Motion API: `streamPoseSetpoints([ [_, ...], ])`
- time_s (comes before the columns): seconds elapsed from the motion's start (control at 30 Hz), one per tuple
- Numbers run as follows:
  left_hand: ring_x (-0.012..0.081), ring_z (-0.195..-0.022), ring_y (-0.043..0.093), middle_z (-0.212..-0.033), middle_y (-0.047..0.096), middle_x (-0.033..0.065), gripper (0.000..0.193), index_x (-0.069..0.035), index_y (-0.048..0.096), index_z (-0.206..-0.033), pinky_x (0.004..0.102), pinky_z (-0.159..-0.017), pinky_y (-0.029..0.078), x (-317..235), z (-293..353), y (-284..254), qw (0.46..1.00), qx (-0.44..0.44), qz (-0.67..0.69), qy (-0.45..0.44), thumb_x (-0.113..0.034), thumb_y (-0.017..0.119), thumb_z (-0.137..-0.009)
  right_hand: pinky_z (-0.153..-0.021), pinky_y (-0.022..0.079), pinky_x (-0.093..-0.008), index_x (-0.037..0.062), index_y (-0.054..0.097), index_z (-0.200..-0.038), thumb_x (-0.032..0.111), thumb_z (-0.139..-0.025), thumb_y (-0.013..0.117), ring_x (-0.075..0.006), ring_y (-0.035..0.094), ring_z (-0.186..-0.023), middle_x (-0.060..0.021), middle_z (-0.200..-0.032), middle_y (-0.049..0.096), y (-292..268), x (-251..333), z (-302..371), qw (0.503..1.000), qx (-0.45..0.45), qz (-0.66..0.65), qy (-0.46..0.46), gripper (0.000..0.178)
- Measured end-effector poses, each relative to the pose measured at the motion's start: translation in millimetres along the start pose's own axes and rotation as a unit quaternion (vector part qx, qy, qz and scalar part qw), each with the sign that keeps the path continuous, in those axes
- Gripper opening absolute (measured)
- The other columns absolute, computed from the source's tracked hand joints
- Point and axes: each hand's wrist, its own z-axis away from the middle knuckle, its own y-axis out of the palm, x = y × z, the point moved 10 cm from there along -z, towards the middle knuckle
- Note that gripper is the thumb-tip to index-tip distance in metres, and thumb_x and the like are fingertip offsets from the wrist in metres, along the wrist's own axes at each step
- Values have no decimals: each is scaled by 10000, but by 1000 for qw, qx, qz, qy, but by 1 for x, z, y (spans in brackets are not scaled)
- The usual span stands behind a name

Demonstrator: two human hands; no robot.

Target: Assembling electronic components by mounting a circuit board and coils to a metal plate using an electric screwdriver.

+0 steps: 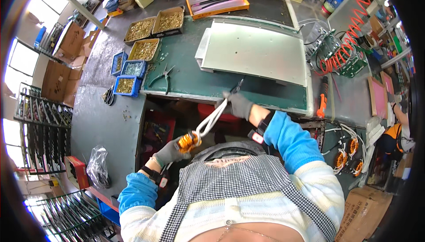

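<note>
My left hand (169, 153), in a grey glove, is closed round a toroidal coil (189, 142) wound with copper wire, held in front of my apron. From the coil, white wire leads (211, 121) run up to my right hand (239, 105). That hand, also gloved in grey, grips the leads near the front edge of the bench. A slim dark tip (240, 83) juts out past its fingers; whether it is a tool or the lead ends, I cannot make out. A white metal panel (256, 51) lies just beyond my right hand. Green-handled pliers (163, 80) rest on the green mat.
Trays of small brass parts (170, 21) and blue bins (127, 85) stand at the left. An orange tray (217, 2) sits at the back. More coils (341, 160) lie at the right, below an orange-and-black power screwdriver (323, 100) and a red coiled hose (338, 60).
</note>
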Motion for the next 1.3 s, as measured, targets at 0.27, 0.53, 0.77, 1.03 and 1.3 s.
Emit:
streamPoseSetpoints([
  [0.27,48,-732,563,-931,636,-43,444,-66,613,-1197,227,-655,479,-93,-110,2,988,-49,98,107,-119,780,-790,-1029,442,-439,73,472,-1362,221,-896,660,-356,561,-1135,-203,-1243,539,-24,100,39,850,28,431,-301,524],
  [0.53,122,-980,624,-1133,641,59,603,15,501,-1293,282,-874,520,-189,-199,49,964,-93,92,232,-106,797,-781,-979,509,-468,145,532,-1289,346,-949,622,-241,556,-1198,-69,-1266,586,-66,146,93,956,-47,-131,-258,406],
  [0.77,248,-1021,645,-1111,674,124,317,-37,643,-1165,346,-849,526,-231,-250,60,900,-220,-32,376,-50,647,-848,-1003,512,-441,65,590,-1189,146,-965,571,-220,600,-1166,-56,-1205,640,-54,170,114,956,3,-121,-267,239],
  [1.03,336,-1160,562,-1253,604,155,409,-87,610,-1242,432,-990,446,-198,-306,105,836,-230,-365,340,-311,578,-902,-1060,471,-414,55,573,-1239,260,-992,571,-215,571,-1210,-51,-1247,621,-63,158,139,963,33,-57,-261,321],
  [1.3,332,-1004,635,-1074,671,151,333,-70,662,-1139,458,-867,495,-190,-316,113,864,-207,-297,349,-299,544,-927,-982,508,-387,6,500,-1318,370,-954,620,-240,584,-1186,-119,-1312,577,-91,130,142,992,-9,-43,-114,528],
])
